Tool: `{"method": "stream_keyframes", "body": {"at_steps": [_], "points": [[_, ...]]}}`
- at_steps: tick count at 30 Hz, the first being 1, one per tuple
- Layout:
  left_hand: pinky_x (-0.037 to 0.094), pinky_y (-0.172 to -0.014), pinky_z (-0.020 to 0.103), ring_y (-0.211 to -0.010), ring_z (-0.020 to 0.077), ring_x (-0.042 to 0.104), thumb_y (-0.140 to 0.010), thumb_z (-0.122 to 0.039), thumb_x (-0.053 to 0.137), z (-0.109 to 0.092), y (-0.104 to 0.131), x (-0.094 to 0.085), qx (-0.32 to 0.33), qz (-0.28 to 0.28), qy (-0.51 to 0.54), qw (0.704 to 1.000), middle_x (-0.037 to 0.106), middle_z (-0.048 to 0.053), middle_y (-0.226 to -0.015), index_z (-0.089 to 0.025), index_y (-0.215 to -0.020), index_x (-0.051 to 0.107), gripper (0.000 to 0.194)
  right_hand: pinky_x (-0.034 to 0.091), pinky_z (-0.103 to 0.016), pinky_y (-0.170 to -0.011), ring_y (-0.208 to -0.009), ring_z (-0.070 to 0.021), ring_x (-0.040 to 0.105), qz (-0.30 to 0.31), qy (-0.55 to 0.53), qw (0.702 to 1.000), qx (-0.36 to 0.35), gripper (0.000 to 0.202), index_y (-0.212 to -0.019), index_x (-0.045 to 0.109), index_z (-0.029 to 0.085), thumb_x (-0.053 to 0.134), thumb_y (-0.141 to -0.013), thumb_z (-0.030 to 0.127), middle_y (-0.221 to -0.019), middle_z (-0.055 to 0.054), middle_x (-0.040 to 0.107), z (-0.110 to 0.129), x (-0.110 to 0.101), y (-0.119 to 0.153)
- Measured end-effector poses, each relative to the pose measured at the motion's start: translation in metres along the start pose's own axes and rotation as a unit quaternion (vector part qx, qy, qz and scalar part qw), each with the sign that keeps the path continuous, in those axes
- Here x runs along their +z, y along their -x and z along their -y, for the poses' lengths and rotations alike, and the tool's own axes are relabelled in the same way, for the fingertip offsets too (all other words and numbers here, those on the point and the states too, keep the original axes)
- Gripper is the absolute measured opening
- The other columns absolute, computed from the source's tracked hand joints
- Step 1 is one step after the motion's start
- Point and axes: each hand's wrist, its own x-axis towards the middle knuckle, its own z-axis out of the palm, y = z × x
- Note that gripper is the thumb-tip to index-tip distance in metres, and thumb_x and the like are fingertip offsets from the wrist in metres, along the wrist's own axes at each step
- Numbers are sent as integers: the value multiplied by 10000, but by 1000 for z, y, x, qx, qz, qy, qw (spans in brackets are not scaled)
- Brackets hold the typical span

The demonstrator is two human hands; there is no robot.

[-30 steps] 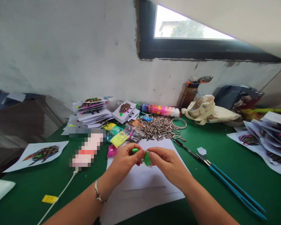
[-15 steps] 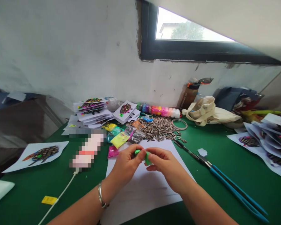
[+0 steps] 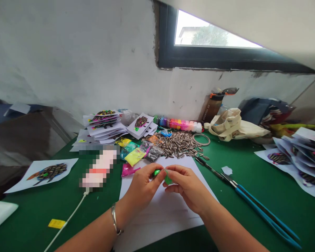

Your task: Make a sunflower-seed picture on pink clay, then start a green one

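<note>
Both hands meet over white paper (image 3: 157, 213) in the middle of the table. My left hand (image 3: 143, 185), with a silver bangle at its wrist, pinches a shiny bright green lump of modelling clay (image 3: 156, 172) between thumb and fingers. My right hand (image 3: 189, 185) grips more green clay (image 3: 168, 179) close beside it, its thumb and forefinger pressed together. Whether the two green parts are joined, or a clear wrapper is around them, I cannot tell. Just beyond my left hand lie small packets of coloured clay (image 3: 134, 156).
Striped sunflower seeds (image 3: 177, 143) are heaped behind the paper, with a tape roll (image 3: 201, 139) at their right. Long blue-handled tweezers (image 3: 265, 213) lie to the right. Seed-decorated cards are stacked left (image 3: 106, 127) and right (image 3: 299, 159). A blurred pink object (image 3: 101, 169) trails a white cable.
The hands stay nearly in place, with small finger movements. The green clay at my left fingertips now shows rounder, and the part in my right hand has turned slightly.
</note>
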Motion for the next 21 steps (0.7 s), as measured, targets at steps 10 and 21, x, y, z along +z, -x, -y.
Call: {"method": "stream_keyframes", "body": {"at_steps": [10,21], "points": [[468,-598,256,-668,147,563,-866,-453,607,1,-3,-2,-62,-34,65,995,612,3,-741,-179,-861,662,279,541,-343,-710,-777,-183,650,57,-86,994,19,204,-951,709,158,694,-759,226,-831,-52,690,-1,-8,-3],[467,-565,235,-610,126,555,-861,-437,614,-4,-3,-2,-80,-22,109,991,610,-3,-686,-159,-819,649,283,524,-325,-719,-742,-164,652,60,-79,995,23,171,-892,698,157,712,-722,174,-809,-42,691,-4,-9,-5]]}}
